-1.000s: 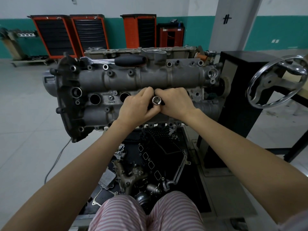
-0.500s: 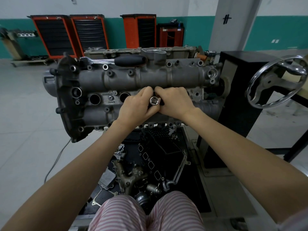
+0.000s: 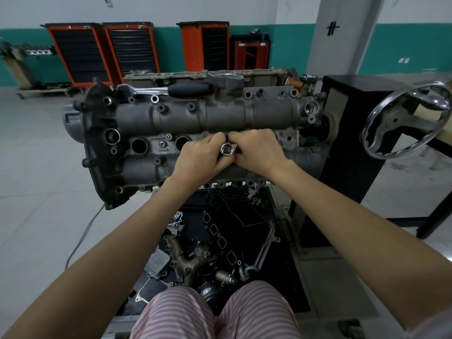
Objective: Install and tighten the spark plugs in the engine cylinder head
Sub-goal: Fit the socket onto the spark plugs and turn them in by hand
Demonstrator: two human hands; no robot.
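Head view: the cylinder head [image 3: 195, 123] is mounted on its stand with the spark plug wells facing the person; two open wells [image 3: 139, 146] are visible at left, and no plug can be seen in either. Both hands meet over the well row just right of these. The left hand [image 3: 200, 159] and the right hand [image 3: 256, 152] each curl their fingers around the spark plug socket [image 3: 227, 149], so both grips are clamped on the socket, whose bright open drive end points back toward the camera. The socket is chromed, cylindrical and smooth-walled; its lower end and any plug in it are hidden by the fingers. The ratchet handle [image 3: 171, 90] lies unused on top of the head, well apart from the hands. Risk, as a judgement: if the socket is tilted relative to the well during hand-starting, the plug may cross-thread in the aluminium head. A smooth chromed wall may slip in the fingers, dropping the plug into the well and closing its electrode gap.
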